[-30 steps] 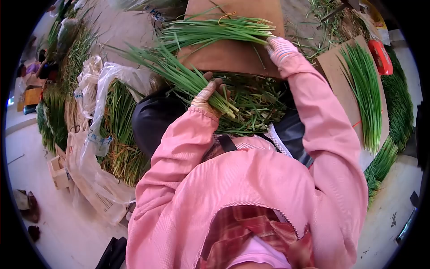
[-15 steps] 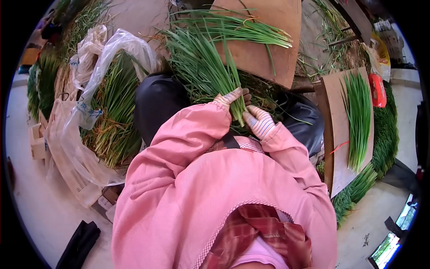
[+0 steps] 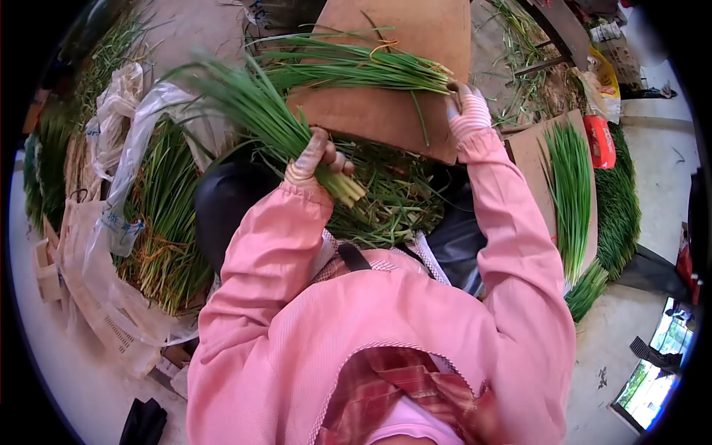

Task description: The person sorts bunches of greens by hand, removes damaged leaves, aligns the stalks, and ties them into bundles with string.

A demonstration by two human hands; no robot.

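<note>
My left hand (image 3: 319,157) is closed round a thick bunch of green stalks (image 3: 256,111), whose pale cut ends point down to the right and whose leafy tips blur at the upper left. On the brown board (image 3: 356,111) lies a looser pile of stalks (image 3: 356,65) with an orange tie on it. My right hand (image 3: 467,107) pinches at the pale ends of that pile, at the board's right side. Loose trimmings (image 3: 389,193) lie between my legs, below the board.
A plastic-lined basket (image 3: 111,297) of tied stalks (image 3: 167,215) stands at the left. At the right, a second board (image 3: 530,159) bears a neat bunch (image 3: 569,200), beside a red packet (image 3: 599,141) and more piled greens (image 3: 617,208). A metal-legged stand (image 3: 556,37) is at the upper right.
Half a second ago both hands were together at the held bunch's cut ends. Since then my left hand has moved left with the bunch, and my right hand has reached up to the pile on the board.
</note>
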